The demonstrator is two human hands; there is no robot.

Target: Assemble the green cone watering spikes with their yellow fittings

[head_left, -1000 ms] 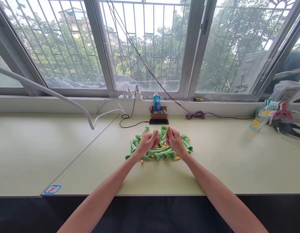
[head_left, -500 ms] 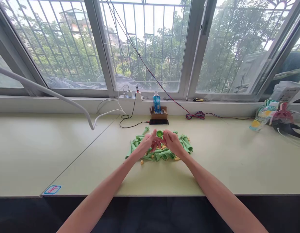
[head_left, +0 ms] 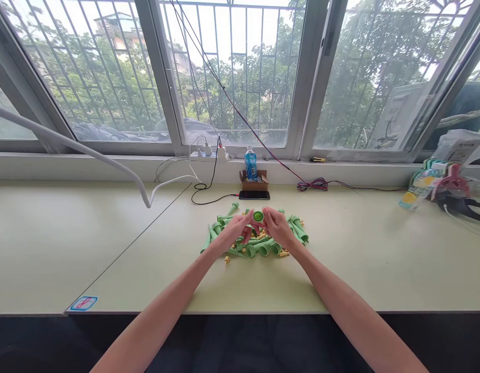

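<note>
Between my two hands is a green hollow plastic spike point(head_left: 258, 216), its round open end turned up toward me. My left hand point(head_left: 240, 228) pinches it from the left side, the lower fingers curled beneath. From the right, my right hand point(head_left: 276, 226) grips the same piece with thumb and fingers closed. Under and around both hands lies a loose pile of similar green tapered spikes point(head_left: 298, 230), partly covered by the hands. Small yellow plastic pieces point(head_left: 284, 254) are scattered among them, and one yellow piece point(head_left: 226, 260) lies apart at the front left.
Behind the pile a phone point(head_left: 254, 195) lies on the pale table point(head_left: 364, 259), plugged into a black cable. A small cardboard box point(head_left: 254, 185) and a blue-labelled bottle point(head_left: 250, 163) stand behind it. Coiled wires point(head_left: 313, 184) and another bottle point(head_left: 417, 191) are farther right. A white cable point(head_left: 108, 158) hangs at left.
The held spike has shifted slightly right and down, and its open end is tilted a little differently. Both hands still hold it; the pile looks unchanged.
</note>
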